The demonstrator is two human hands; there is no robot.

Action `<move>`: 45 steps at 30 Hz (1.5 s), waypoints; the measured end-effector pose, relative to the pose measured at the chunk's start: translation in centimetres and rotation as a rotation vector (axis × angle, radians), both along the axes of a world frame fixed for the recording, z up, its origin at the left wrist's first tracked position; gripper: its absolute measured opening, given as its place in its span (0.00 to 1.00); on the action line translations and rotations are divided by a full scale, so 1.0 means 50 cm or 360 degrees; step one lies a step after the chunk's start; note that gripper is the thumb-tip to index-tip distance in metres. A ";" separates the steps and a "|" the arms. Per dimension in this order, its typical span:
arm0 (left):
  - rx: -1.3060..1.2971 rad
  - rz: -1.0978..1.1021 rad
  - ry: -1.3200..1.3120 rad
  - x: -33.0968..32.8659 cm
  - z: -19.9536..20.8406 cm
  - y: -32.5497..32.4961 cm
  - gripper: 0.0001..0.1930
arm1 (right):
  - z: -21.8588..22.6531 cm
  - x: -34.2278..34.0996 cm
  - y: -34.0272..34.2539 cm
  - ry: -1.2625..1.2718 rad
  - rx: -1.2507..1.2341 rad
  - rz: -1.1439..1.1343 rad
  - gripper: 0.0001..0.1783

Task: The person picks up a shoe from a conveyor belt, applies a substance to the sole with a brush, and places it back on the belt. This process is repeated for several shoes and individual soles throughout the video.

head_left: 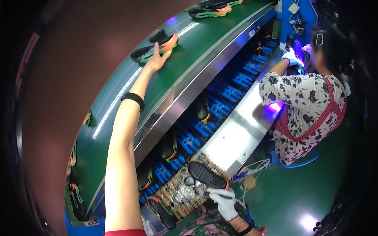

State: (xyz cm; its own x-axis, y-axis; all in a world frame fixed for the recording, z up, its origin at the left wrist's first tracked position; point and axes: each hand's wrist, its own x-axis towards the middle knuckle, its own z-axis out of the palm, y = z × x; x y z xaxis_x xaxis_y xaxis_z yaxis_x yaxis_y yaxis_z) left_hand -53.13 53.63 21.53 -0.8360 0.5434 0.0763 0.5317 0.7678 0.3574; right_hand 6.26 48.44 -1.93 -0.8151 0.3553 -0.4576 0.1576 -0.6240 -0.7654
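My bare left arm, with a black band, stretches from the lower edge up over the green conveyor belt (118,90). At its end my left hand (157,62) lies at a pair of black, orange and green shoe soles (170,42). Its thumb and a finger are spread apart; the other fingers are hard to make out. One fingertip overlaps the soles, but whether it presses on them I cannot tell. My right hand is out of view.
Below the belt's metal edge, blue racks (191,143) carry several shoes. A co-worker's gloved hand (225,204) holds a brush near a black sole (206,175) on a stained work surface (181,196). Another person (303,102) sits at right, handling something under purple light.
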 end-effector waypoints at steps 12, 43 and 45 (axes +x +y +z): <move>0.0669 -0.0041 -0.0440 0.035 -0.027 -0.054 0.21 | 0.007 -0.015 0.025 -0.0093 -0.0305 -0.0068 0.09; 0.2873 0.0509 -0.1802 1.085 -0.280 -0.738 0.36 | 0.351 -0.116 -0.214 0.1146 0.0555 0.0666 0.12; 0.3067 0.0511 -0.1889 1.119 -0.286 -0.743 0.37 | 0.347 -0.097 -0.216 0.1210 0.0769 0.0711 0.10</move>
